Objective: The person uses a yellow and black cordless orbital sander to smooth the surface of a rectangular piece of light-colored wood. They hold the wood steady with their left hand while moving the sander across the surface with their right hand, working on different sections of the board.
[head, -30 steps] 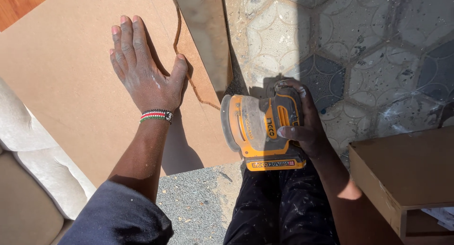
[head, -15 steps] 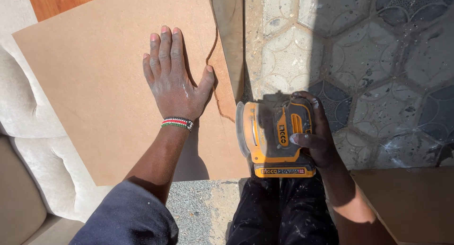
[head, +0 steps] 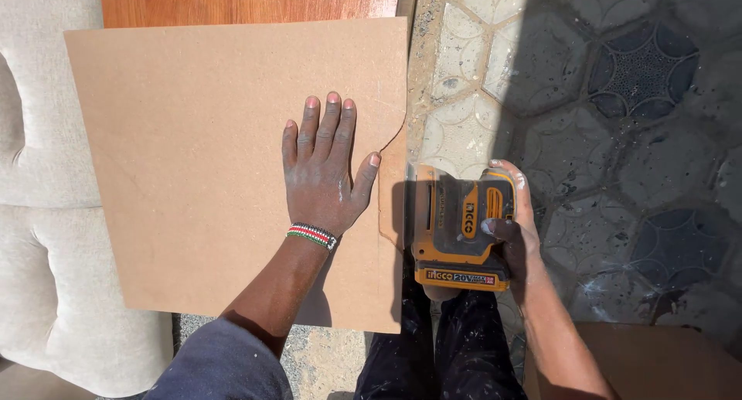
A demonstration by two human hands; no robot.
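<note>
The left hand (head: 325, 172) is pressing flat, fingers spread toward 12 o'clock, on the brown fibreboard panel (head: 193, 160), just beside its curved cut edge. At 3 o'clock from it, the right hand (head: 514, 222) is clamping the orange cordless power tool (head: 456, 230), touching the panel's right edge, its long axis running 12 to 6.

The floor (head: 587, 98) is made of hexagon paving tiles with a moulded pattern, grey and dusty. Strong sunlight falls on the left part of it, and the right part lies in shadow. A beige tufted cushion (head: 46, 214) fills the left edge. A polished reddish wooden surface (head: 247, 2) shows at the top.
</note>
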